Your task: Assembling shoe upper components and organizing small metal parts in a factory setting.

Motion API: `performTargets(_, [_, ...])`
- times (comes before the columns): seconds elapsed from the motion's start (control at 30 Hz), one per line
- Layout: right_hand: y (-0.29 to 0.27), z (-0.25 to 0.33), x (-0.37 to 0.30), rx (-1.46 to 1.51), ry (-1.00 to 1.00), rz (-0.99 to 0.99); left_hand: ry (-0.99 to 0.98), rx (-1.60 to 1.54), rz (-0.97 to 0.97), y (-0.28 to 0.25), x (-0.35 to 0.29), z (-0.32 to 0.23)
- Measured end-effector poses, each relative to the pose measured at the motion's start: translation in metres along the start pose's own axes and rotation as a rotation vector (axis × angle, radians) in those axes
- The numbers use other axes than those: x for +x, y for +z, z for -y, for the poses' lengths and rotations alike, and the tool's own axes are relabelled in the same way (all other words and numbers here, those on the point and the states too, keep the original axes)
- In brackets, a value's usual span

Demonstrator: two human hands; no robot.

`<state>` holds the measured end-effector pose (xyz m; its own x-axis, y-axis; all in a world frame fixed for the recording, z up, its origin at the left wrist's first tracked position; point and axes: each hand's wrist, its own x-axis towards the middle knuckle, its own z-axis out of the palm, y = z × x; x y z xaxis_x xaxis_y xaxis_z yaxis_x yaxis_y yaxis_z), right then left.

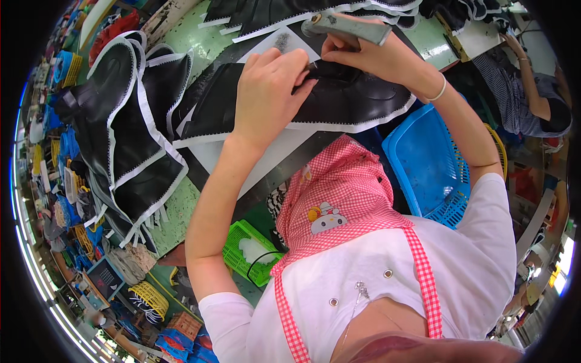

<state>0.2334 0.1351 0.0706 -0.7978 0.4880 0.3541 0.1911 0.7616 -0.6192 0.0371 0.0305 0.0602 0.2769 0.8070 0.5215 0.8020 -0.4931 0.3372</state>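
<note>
Across a pale board lies a black leather-like piece with a white zigzag-stitched edge. My left hand is closed at its upper edge, thumb and fingers pinching the black material. Close beside it, my right hand is also closed, its thumb and forefinger near the same edge. A hammer with a worn grey metal head sits in the right hand; most of its handle is hidden. Between the hands, the fingertips partly cover the black edge.
Stacked black pieces with white edging lie at the left, and more black pieces at the far side. A blue basket stands right of my lap, a green basket left of it. Another person works at far right.
</note>
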Motion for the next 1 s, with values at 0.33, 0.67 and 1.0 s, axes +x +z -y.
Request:
performTargets(0.33, [0.002,0.004,-0.002,-0.044,0.106,0.063,0.123,0.098,-0.058,0.002,-0.007,-0.018])
performTargets(0.67, [-0.001,0.016,-0.018,0.142,0.191,-0.138,-0.255,-0.010,0.075,-0.017,-0.044,0.000])
performTargets(1.0, [0.049,-0.008,0.007,-0.199,-0.186,-0.053,-0.058,0.031,0.016,-0.010,-0.058,0.011])
